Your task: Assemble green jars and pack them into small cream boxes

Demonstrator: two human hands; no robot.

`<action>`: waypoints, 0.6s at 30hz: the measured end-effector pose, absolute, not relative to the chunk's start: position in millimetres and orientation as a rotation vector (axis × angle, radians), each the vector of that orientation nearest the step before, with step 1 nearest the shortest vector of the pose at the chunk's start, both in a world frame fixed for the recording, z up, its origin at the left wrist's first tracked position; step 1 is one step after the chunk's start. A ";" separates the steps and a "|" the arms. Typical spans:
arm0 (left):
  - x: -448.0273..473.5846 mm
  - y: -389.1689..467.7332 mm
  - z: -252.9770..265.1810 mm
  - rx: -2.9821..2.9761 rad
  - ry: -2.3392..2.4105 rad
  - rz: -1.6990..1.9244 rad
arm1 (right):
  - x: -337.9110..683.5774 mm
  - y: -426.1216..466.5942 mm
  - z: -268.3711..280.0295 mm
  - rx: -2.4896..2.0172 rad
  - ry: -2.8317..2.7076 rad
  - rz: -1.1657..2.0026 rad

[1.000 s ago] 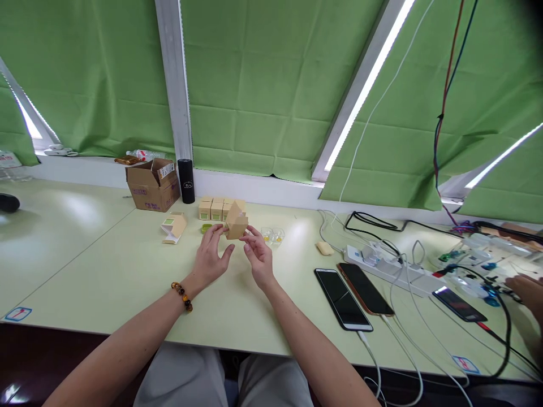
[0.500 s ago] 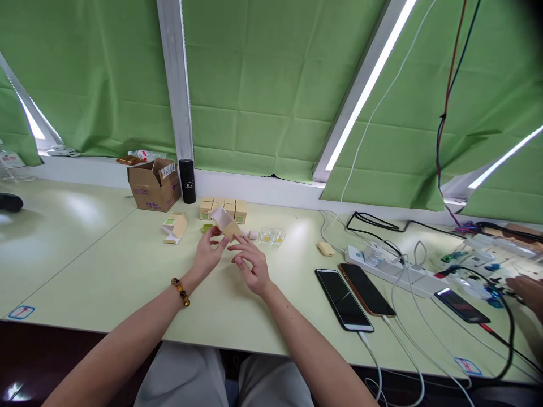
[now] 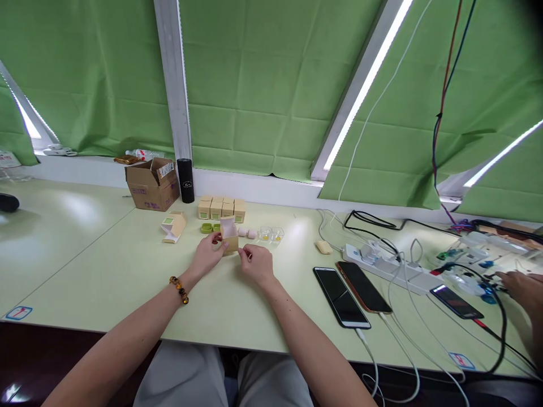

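A small tan cardboard box (image 3: pixel 230 243) with its white-lined flap raised stands upright in front of me. My left hand (image 3: pixel 207 251) is closed on its left side, thumb in front. My right hand (image 3: pixel 257 262) is curled, thumb and forefinger pinched at the lower right edge of the box. Just behind it lie green small containers (image 3: pixel 207 228), partly hidden by the box. To its right are two pale pink rounded pieces (image 3: pixel 246 233) and two clear cups (image 3: pixel 271 234) with yellow bits inside. Another open small box (image 3: pixel 173 227) lies on its side at the left.
Several closed small boxes (image 3: pixel 221 208) stand in a row at the back. A brown carton (image 3: pixel 153 185) and a black bottle (image 3: pixel 185 181) are left of them. Phones (image 3: pixel 341 297), cables and a power strip (image 3: pixel 388 268) fill the right. Another person's hand (image 3: pixel 520 288) is at the far right.
The small box has turned from tilted to upright and come lower. My right hand's fingers, spread before, have closed into a pinch at its right edge.
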State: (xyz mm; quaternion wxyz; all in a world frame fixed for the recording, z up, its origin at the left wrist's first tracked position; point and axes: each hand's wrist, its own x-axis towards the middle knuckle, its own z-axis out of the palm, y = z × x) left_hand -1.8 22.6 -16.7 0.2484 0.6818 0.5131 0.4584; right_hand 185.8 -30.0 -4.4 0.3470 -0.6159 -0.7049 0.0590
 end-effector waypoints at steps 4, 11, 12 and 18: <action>-1.1 17.5 -13.1 1.912 1.409 1.154 | 195.3 -23.3 -0.9 -1.694 -1.653 0.201; 0.7 5.4 -2.3 2.036 1.349 0.971 | 200.2 -20.8 0.6 -1.753 -1.529 0.261; 0.7 4.1 -1.5 2.063 1.340 0.957 | 199.8 -20.9 0.7 -1.758 -1.529 0.267; 0.0 1.9 -1.9 2.149 1.327 0.901 | 198.9 -20.3 0.0 -1.798 -1.543 0.281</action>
